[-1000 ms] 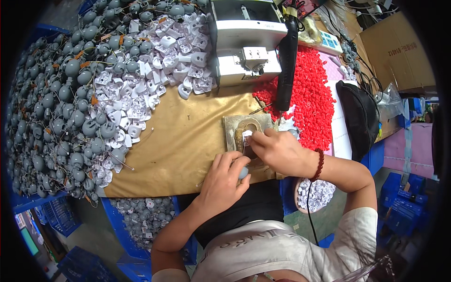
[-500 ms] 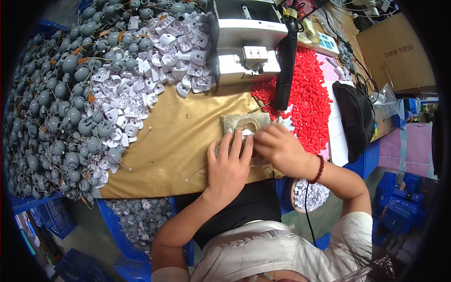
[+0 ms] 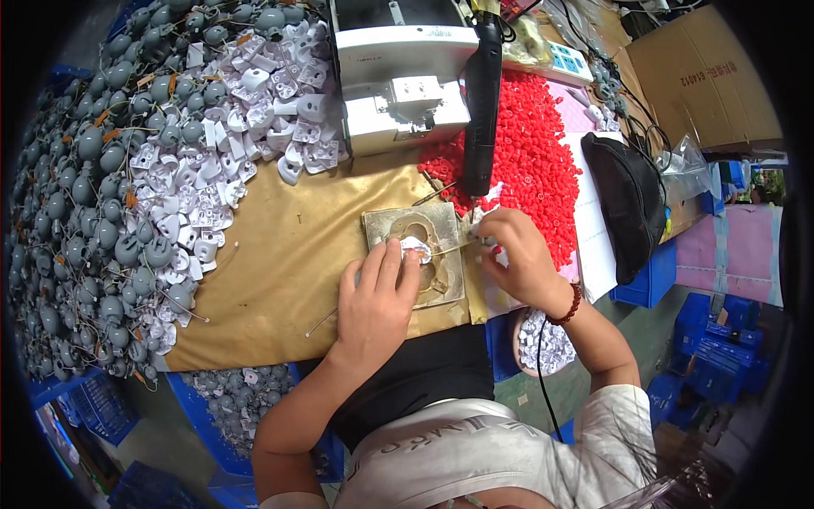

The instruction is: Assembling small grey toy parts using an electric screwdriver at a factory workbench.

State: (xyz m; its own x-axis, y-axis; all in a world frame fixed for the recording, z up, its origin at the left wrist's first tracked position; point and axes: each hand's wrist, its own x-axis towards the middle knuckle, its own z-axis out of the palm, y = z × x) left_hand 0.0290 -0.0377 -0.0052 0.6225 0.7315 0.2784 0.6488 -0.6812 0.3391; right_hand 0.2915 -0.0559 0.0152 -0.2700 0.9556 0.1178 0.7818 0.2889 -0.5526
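Observation:
A square metal block with a shaped hollow point(image 3: 449, 288) lies on the gold cloth point(image 3: 280, 254). A small white plastic part point(image 3: 415, 246) sits in the hollow. My left hand point(image 3: 373, 297) is stretched out over the block's left side, its fingertips against the white part. From that part a thin pale wire point(image 3: 449, 249) runs right to my right hand point(image 3: 526, 263), whose fingers are pinched at its end. A small red piece point(image 3: 497, 250) shows at those fingers; whether they grip it, I cannot tell.
Grey round parts with wires point(image 3: 110, 161) and white plastic pieces point(image 3: 254, 110) are heaped at left. Behind the block stand a metal device point(image 3: 407, 51) and a black upright tool point(image 3: 483, 110). A pile of small red pieces point(image 3: 534, 144) and a black pouch point(image 3: 623, 208) lie right.
My right hand has drawn away to the right from my left hand, and the wire between them now shows. More of the metal block is uncovered. The whole view has shifted slightly.

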